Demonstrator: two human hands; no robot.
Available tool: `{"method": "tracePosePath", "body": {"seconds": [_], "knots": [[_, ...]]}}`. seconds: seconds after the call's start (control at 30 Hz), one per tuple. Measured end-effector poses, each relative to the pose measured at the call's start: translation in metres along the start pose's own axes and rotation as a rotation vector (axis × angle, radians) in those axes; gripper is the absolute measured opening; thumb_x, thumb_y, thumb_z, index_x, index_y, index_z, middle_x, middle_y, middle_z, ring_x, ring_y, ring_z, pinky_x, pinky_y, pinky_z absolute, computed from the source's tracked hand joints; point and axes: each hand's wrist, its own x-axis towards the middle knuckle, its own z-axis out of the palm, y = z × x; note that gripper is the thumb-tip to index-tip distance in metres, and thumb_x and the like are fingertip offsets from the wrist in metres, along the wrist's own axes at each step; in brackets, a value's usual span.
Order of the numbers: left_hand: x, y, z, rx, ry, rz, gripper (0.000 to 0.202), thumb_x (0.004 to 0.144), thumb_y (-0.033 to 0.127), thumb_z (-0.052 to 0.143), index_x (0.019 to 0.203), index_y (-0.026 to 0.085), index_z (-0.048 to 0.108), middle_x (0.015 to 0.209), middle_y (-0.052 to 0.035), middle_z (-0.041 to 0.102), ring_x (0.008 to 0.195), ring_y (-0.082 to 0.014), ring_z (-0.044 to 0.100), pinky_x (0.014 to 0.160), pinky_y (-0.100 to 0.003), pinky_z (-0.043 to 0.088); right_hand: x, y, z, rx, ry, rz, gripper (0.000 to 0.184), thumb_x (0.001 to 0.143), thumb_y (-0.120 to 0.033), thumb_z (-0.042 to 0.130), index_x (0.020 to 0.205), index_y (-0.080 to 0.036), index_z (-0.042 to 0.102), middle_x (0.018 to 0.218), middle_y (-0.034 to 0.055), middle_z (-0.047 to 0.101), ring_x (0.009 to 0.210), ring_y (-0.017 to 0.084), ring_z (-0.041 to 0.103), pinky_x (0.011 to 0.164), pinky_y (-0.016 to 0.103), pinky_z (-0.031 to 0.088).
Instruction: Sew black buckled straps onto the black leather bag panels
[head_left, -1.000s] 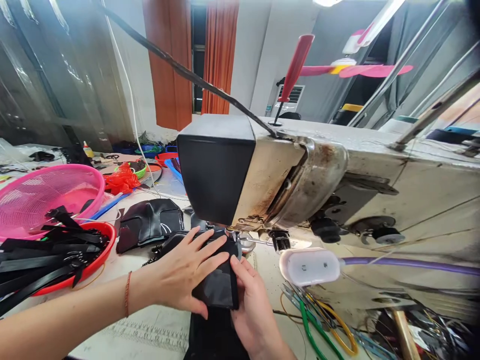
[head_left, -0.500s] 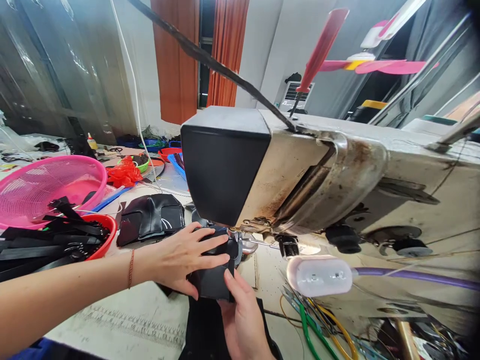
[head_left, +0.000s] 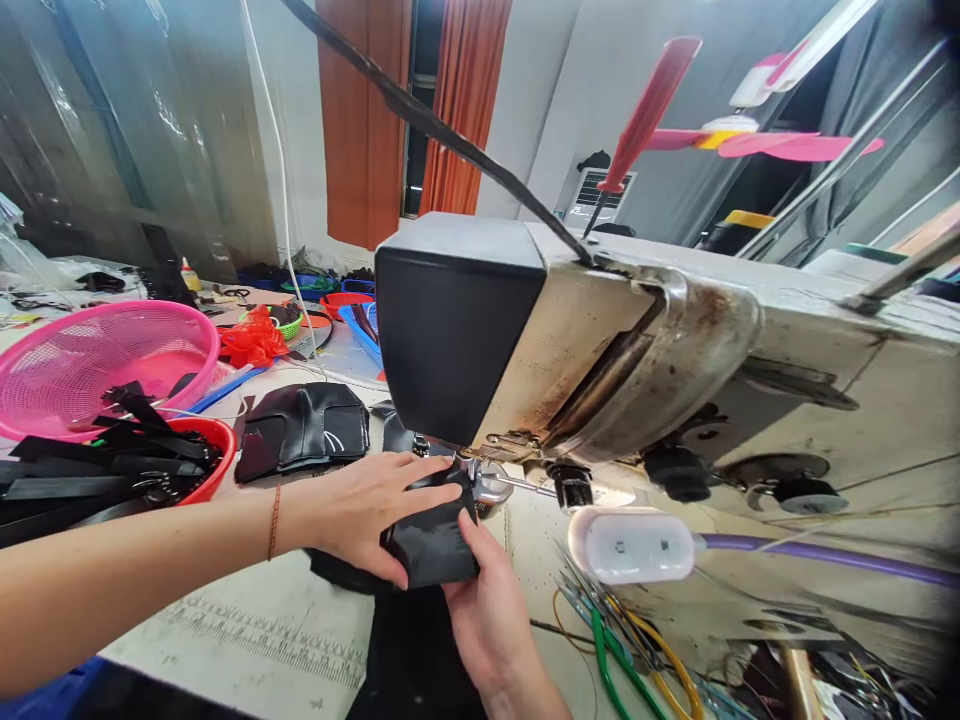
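Observation:
A black leather piece (head_left: 431,540) lies under the needle area of a worn sewing machine (head_left: 600,340). My left hand (head_left: 367,510) rests on its left side, fingers stretched towards the presser foot (head_left: 480,478) and thumb curled under the edge. My right hand (head_left: 487,610) comes up from below and pinches the piece's near right corner. More black material (head_left: 412,660) hangs over the table's front edge below both hands.
Left on the table: a pink basket (head_left: 97,360), a red bowl (head_left: 202,450) of black straps, a stack of black cut pieces (head_left: 300,430). A white lamp head (head_left: 630,545) juts right of my hands, with scissors (head_left: 630,660) and tools below it.
The view has shifted slightly. My left fingers have closed together on the piece and my right hand has slid up along its right edge. The piece stays under the foot.

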Motion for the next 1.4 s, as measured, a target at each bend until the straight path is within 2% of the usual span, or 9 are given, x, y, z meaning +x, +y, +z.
{"method": "tracePosePath", "body": {"seconds": [0.23, 0.5, 0.7, 0.9, 1.0, 1.1, 1.27, 1.33, 1.4], "knots": [[0.000, 0.006, -0.003, -0.039, 0.021, -0.047, 0.100, 0.062, 0.063, 0.075, 0.145, 0.024, 0.035, 0.148, -0.0182, 0.038, 0.121, -0.0376, 0.051, 0.097, -0.046, 0.044, -0.004, -0.002, 0.000, 0.139, 0.012, 0.098, 0.034, 0.078, -0.033, 0.072, 0.107, -0.014, 0.072, 0.113, 0.0103, 0.073, 0.101, 0.022, 0.067, 0.090, 0.035, 0.053], [0.003, -0.013, 0.004, -0.076, 0.024, 0.025, 0.095, 0.067, 0.062, 0.072, 0.146, 0.023, 0.034, 0.149, -0.0184, 0.038, 0.127, -0.0375, 0.048, 0.102, -0.048, 0.042, -0.005, 0.003, 0.011, 0.099, 0.012, 0.040, 0.031, 0.079, -0.031, 0.073, 0.106, -0.017, 0.072, 0.110, 0.0087, 0.074, 0.102, 0.023, 0.068, 0.085, 0.035, 0.055], [0.003, -0.012, 0.005, -0.091, 0.029, 0.011, 0.096, 0.067, 0.061, 0.072, 0.146, 0.023, 0.033, 0.151, -0.0189, 0.035, 0.130, -0.0364, 0.046, 0.102, -0.047, 0.042, -0.002, 0.002, 0.009, 0.092, 0.038, 0.039, 0.036, 0.078, -0.033, 0.074, 0.110, -0.019, 0.070, 0.108, 0.0069, 0.074, 0.105, 0.024, 0.066, 0.086, 0.036, 0.054], [0.001, 0.008, 0.006, -0.098, 0.029, -0.108, 0.101, 0.065, 0.063, 0.074, 0.147, 0.022, 0.032, 0.150, -0.0194, 0.036, 0.127, -0.0392, 0.048, 0.099, -0.051, 0.044, -0.003, 0.007, 0.002, 0.113, 0.059, 0.034, 0.040, 0.077, -0.032, 0.074, 0.115, -0.020, 0.068, 0.112, 0.0061, 0.073, 0.109, 0.023, 0.065, 0.090, 0.036, 0.053], [0.001, 0.025, 0.004, -0.134, 0.043, -0.177, 0.104, 0.065, 0.068, 0.072, 0.148, 0.020, 0.031, 0.149, -0.0219, 0.036, 0.128, -0.0422, 0.046, 0.099, -0.053, 0.044, -0.007, 0.014, 0.000, 0.132, 0.117, 0.016, 0.053, 0.073, -0.030, 0.077, 0.123, -0.023, 0.063, 0.114, 0.0046, 0.072, 0.112, 0.024, 0.063, 0.096, 0.037, 0.051], [0.002, 0.041, -0.006, -0.193, 0.059, -0.251, 0.106, 0.064, 0.074, 0.068, 0.146, 0.016, 0.034, 0.148, -0.0234, 0.035, 0.129, -0.0438, 0.045, 0.099, -0.053, 0.044, -0.014, 0.018, 0.001, 0.127, 0.158, 0.001, 0.066, 0.070, -0.029, 0.080, 0.131, -0.025, 0.057, 0.116, 0.0046, 0.072, 0.110, 0.026, 0.065, 0.094, 0.040, 0.053], [-0.002, 0.054, -0.021, -0.310, 0.036, -0.210, 0.088, 0.080, 0.071, 0.055, 0.146, 0.015, 0.036, 0.148, -0.0182, 0.040, 0.130, -0.0351, 0.047, 0.106, -0.045, 0.040, -0.031, 0.009, 0.006, 0.095, 0.269, 0.015, 0.081, 0.060, -0.028, 0.086, 0.134, -0.023, 0.053, 0.107, 0.0082, 0.075, 0.104, 0.034, 0.067, 0.086, 0.047, 0.056], [-0.003, 0.054, -0.022, -0.311, 0.038, -0.200, 0.086, 0.081, 0.071, 0.052, 0.145, 0.016, 0.037, 0.148, -0.0166, 0.043, 0.129, -0.0349, 0.048, 0.106, -0.047, 0.039, -0.037, 0.005, 0.007, 0.124, 0.301, 0.037, 0.090, 0.051, -0.023, 0.090, 0.133, -0.023, 0.053, 0.105, 0.0077, 0.075, 0.104, 0.035, 0.067, 0.086, 0.046, 0.057], [-0.002, 0.055, -0.020, -0.290, 0.029, -0.221, 0.089, 0.079, 0.074, 0.052, 0.145, 0.016, 0.039, 0.148, -0.0170, 0.043, 0.127, -0.0371, 0.049, 0.104, -0.049, 0.041, -0.039, 0.002, 0.004, 0.125, 0.296, 0.069, 0.088, 0.049, -0.022, 0.090, 0.130, -0.022, 0.055, 0.103, 0.0076, 0.076, 0.101, 0.035, 0.068, 0.083, 0.045, 0.057]]}}
